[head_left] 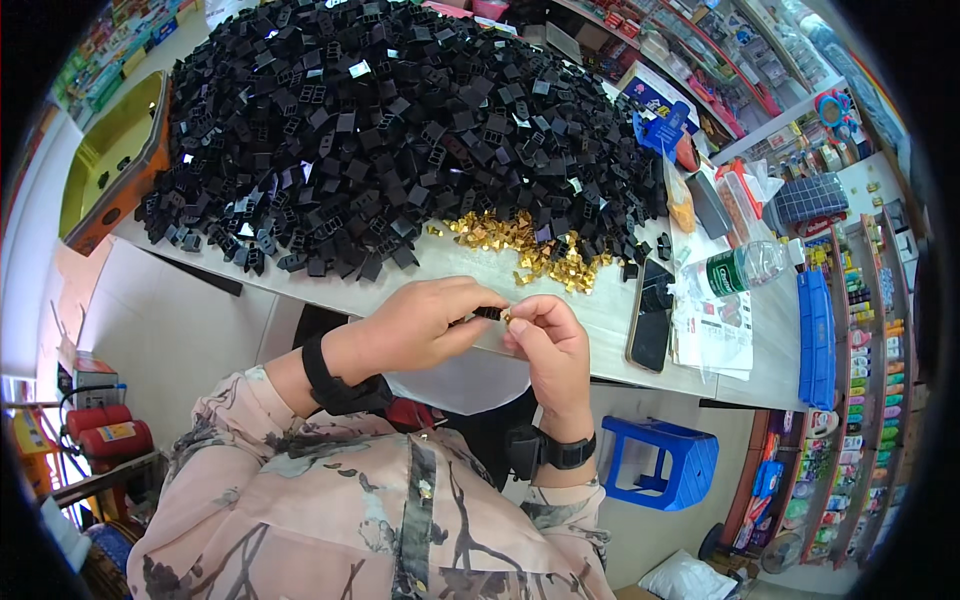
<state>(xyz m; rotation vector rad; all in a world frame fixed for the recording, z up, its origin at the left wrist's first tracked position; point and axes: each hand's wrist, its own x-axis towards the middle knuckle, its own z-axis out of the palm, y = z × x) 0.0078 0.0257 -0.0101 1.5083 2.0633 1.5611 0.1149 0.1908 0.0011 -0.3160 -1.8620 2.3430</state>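
Observation:
Near the table's front edge, my two hands meet fingertip to fingertip. My left hand [425, 318] grips a small black plastic block [488, 312] between thumb and fingers; most of it is covered. Against its end, my right hand [550, 345] pinches a tiny gold metal piece [507, 317], only partly visible. Just beyond my hands lies a loose patch of gold metal pieces [560, 262]. Behind that rises a large heap of black plastic blocks [380, 130], many with open slots. Below my hands, a white rounded surface [465, 388] shows above my lap.
Right on the table [600, 320] lie a phone [650, 335], papers and a plastic bottle [740, 268]. An open carton [150, 150] stands left of the heap. A blue stool [665, 465] is below the table's right side. Stocked shelves [860, 380] line the right.

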